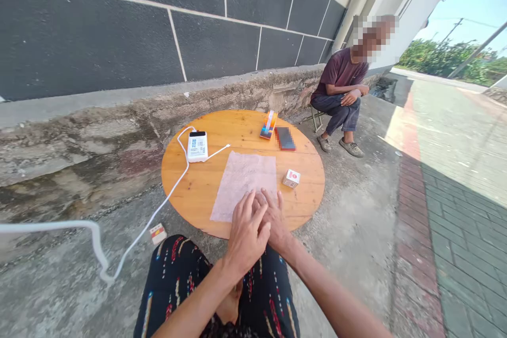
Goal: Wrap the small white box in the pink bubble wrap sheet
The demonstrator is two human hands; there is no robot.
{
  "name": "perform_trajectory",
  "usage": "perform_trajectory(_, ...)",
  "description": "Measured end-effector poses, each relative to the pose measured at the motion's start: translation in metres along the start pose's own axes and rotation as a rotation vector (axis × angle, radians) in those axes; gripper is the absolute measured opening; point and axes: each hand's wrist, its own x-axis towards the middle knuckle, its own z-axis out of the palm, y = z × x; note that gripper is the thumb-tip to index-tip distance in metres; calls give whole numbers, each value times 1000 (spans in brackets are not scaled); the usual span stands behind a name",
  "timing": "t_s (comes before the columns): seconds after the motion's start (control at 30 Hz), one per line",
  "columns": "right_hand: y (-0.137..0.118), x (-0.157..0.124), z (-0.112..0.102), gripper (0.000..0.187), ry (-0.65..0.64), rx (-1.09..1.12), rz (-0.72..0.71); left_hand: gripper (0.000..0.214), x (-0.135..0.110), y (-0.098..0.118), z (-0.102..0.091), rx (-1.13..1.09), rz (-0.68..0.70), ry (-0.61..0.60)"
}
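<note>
1. Head view: pinkish sheet (247, 177) lies center-frame on the bench (311, 161), long axis looks kinda up-frame.
2. Left hand (246, 227), fingers loosely spread, is nearer its middle; sheet stretches up-left.
3. Right hand (276, 219) half hidden, can't tell its grip.

Loose black trousers (174, 274) cover both legs, the cloth soft and dull. Broken streaks run lengthwise down them, made of small dabs: red ones, cream ones, and a few that pass from pale blue into tan. On the trousers' left leg a long tan streak with a light-blue tip marks the outer thigh; on their right leg a bold red streak stands out, with a small blue spot near the knee. Above the trousers, the left forearm (204, 294) and the right forearm (319, 280) are bare, slim and tapering to the wrist. Left grip (246, 229) and right grip (276, 223) are bare hands, with slender fingers.
</note>
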Motion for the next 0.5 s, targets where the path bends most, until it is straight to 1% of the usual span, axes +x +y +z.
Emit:
perform_trajectory(0.03, -2, 0, -1, 49, -11, -107, 42, 42, 2, -3, 0, 15, 1, -5)
perform_trajectory(0.07, -4, 1, -2, 48, -27, -273, 68, 45, 5, -4, 2, 29, 6, -14)
perform_trajectory(0.1, -6, 1, -2, 48, -40, -403, 70, 45, 8, -5, 4, 40, 16, -26)
perform_trajectory(0.17, -8, 1, -2, 48, -37, -535, 38, 40, 13, -3, 9, 59, 25, -43)
perform_trajectory(0.27, -5, -2, 2, 48, -30, -630, 4, 28, 15, 0, 15, 77, 38, -31)
perform_trajectory(0.33, -2, -4, 4, 46, -32, -658, -10, 25, 11, 2, 15, 64, 56, -10)
perform_trajectory(0.5, 3, -4, 5, 40, -72, -627, -11, 19, -9, -2, 4, -61, 121, 26)
